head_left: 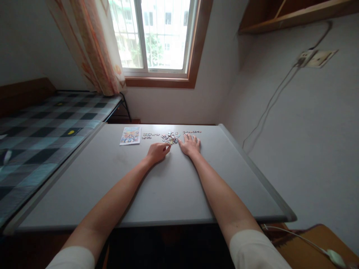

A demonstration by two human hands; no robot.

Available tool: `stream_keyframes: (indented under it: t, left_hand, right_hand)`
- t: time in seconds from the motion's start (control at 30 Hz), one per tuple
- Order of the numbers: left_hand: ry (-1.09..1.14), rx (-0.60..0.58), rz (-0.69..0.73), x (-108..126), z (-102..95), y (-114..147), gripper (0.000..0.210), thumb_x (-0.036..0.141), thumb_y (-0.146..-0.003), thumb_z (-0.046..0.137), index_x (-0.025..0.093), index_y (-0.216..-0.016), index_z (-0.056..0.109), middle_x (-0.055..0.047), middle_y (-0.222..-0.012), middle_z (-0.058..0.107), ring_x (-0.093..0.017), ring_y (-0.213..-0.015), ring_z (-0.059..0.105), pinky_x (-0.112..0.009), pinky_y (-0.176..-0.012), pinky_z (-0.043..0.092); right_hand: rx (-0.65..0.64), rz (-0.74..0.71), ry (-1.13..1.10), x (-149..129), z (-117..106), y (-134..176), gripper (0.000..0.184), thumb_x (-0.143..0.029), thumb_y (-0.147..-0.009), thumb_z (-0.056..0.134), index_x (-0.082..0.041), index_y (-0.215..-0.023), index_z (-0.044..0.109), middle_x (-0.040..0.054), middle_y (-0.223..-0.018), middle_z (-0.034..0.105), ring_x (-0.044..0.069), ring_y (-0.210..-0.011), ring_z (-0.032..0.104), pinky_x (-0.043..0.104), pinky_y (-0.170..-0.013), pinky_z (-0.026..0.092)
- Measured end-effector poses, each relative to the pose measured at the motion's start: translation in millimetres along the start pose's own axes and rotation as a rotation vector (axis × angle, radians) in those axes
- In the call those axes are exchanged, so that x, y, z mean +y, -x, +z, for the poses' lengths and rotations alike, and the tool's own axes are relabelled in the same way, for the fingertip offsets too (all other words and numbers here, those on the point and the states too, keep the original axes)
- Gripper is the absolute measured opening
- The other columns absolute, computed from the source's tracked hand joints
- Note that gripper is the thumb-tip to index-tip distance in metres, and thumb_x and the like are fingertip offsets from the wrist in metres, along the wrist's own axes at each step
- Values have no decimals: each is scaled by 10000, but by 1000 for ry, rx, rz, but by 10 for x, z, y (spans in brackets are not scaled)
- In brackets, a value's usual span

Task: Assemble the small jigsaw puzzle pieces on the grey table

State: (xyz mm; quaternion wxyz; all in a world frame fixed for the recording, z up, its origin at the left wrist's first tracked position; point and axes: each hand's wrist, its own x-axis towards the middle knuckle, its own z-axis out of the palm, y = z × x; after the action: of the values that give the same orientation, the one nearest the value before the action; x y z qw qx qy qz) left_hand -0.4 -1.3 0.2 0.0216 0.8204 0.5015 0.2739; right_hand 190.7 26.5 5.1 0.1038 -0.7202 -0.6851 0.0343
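Observation:
A pile of small, colourful jigsaw puzzle pieces [171,137] lies toward the far side of the table. At its near left edge is my left hand [157,152], with fingers curled in and thumb and forefinger close together. Whether a piece is between those fingertips is too small to make out. My right hand [190,145] rests flat on the tabletop at the pile's right side, fingers spread. Just beyond it is a row of puzzle pieces [192,131]. More pieces in short rows [150,135] lie left of the pile, beside a printed picture sheet [130,135].
The grey-white table [168,186] has raised grey edging. A bed with a checked cover [56,123] adjoins its left side. Behind stand a window [165,37] and a curtain [98,48]. A cable [265,116] hangs along the right wall beneath a socket [307,58].

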Motion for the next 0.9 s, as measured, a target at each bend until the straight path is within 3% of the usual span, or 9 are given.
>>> stream_keyframes:
  t: [0.9]
  left_hand:
    - [-20,-22,-26,11,-11,-1,242,338,-858,497,262,-924,717,17,-674,686,-122,-598,593,-216,-588,374]
  right_hand:
    - [-1,6,-2,17,29,-33,678,-600,-895,214,-214,-1443,316,59,-1521,263,316,-1363,200,514,-1093,121]
